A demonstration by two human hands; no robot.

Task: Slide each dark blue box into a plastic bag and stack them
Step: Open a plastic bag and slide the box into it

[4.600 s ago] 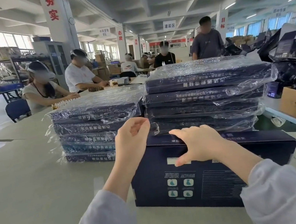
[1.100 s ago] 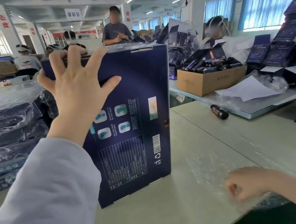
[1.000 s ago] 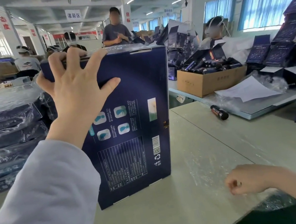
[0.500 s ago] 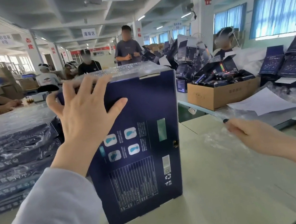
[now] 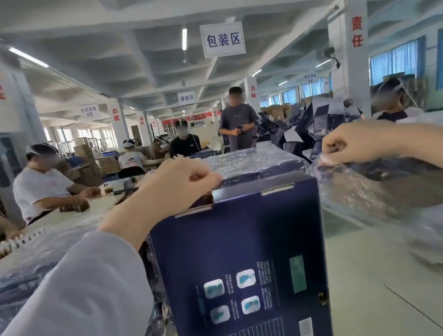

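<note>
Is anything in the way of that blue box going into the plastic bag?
Nothing visible is. The dark blue box stands upright on the table; the right hand pinches the plastic bag beside its top, and the left hand seems to pinch the other edge above it. The mouth is too blurred to judge.
</note>
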